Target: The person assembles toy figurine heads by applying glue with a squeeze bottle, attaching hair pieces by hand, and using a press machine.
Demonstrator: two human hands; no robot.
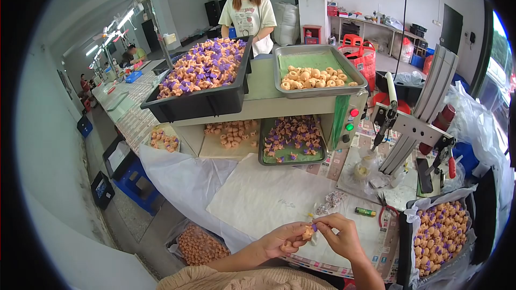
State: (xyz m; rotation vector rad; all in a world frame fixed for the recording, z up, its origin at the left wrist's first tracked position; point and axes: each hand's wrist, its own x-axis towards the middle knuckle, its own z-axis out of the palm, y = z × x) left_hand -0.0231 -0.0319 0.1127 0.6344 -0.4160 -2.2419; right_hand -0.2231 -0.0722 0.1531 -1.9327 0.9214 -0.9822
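Note:
My left hand (277, 240) pinches a small peach-and-purple toy figure part (309, 232) above the front edge of the work table. Another round peach piece (288, 247) rests in the curled lower fingers of that hand. My right hand (343, 237) meets it from the right, thumb and forefinger closed on the purple bit (315, 226) of the same figure part. Just beyond my fingers a small heap of tiny pale pieces (332, 202) lies on the white sheet (258, 196). Exact details of the part are too small to make out.
A black crate (199, 110) of peach-and-purple parts and a metal tray (322, 94) of round heads top the machine. Below stands a tray (293, 162) of parts. Right are pliers (385, 209), a green lighter (365, 212), a press stand (416, 123) and a full bin (441, 236). A co-worker (248, 16) stands opposite.

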